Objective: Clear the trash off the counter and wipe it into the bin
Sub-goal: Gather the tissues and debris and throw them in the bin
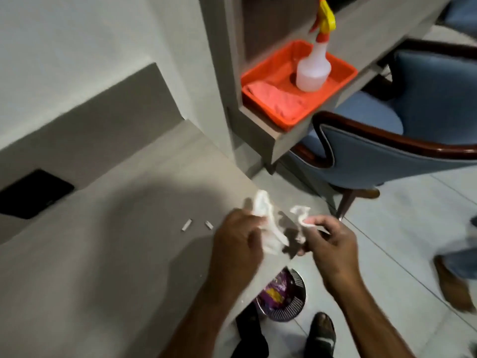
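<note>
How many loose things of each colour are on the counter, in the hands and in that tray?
White: 4 — two crumpled white tissues, two small white paper scraps
Translucent white with yellow-red trigger: 1 — plastic spray bottle
Pink: 1 — folded cloth
Total: 6

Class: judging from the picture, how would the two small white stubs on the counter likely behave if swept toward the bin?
The stubs look tiny and probably light, so a wipe should shift them. They seem cylindrical, so they may roll. The bin sits below the counter edge.
</note>
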The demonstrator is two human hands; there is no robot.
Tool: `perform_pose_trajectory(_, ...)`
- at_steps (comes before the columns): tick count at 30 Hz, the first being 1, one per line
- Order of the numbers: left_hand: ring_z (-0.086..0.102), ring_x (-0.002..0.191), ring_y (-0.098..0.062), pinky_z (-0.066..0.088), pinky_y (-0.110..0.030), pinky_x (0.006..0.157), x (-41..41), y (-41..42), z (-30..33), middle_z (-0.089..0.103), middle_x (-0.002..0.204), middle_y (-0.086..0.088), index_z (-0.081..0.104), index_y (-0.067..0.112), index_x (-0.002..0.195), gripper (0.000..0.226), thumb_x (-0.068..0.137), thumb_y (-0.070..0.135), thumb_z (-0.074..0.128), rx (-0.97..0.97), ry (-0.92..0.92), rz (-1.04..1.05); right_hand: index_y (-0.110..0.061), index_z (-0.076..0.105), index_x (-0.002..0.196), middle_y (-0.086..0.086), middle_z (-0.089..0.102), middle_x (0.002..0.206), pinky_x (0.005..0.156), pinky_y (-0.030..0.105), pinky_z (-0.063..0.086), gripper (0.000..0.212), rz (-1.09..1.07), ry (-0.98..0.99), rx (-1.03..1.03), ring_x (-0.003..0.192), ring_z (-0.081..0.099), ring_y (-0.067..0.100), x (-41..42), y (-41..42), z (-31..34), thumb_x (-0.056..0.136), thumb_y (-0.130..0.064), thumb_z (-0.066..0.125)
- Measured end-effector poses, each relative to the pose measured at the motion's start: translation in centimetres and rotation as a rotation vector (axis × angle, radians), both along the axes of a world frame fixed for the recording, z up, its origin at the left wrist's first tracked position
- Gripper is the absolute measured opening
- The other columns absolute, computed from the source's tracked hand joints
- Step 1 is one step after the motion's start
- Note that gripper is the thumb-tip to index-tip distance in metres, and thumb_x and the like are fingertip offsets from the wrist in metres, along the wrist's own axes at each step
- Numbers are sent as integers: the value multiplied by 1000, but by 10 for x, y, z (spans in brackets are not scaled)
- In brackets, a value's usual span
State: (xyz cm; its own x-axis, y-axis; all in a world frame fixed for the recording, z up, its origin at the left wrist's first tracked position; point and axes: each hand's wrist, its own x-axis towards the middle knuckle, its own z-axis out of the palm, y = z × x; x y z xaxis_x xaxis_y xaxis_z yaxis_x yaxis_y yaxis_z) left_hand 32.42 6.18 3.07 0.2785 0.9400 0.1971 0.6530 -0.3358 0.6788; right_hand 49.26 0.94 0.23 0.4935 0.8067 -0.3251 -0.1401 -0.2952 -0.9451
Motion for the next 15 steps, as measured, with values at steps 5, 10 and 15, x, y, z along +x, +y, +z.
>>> perform_pose_trajectory(5,68,78,-12,56,-17,67,67,-123,-72,72,91,1,75,20,84,20,68,9,70,-254,11,-294,-23,77,84,3,75,96,62,14,56,30,-183,-41,-274,74,74,14,63,-101,-104,78,6,71)
perform_pose_trajectory(10,69,98,-29,50,-24,84,76,-153,-212,72,106,-16,77,4,96,22,83,-3,61,-664,251,-207,-20,76,78,13,76,94,81,41,59,26,-62,-34,-584,78,71,26,71,-152,-249,73,5,77)
perform_pose_trajectory(15,71,96,-32,59,-34,84,61,-133,-344,77,103,-13,78,11,97,19,87,8,62,-866,415,-5,-20,77,88,5,77,90,85,21,55,14,260,-186,-637,83,72,21,43,-147,-348,78,-11,72)
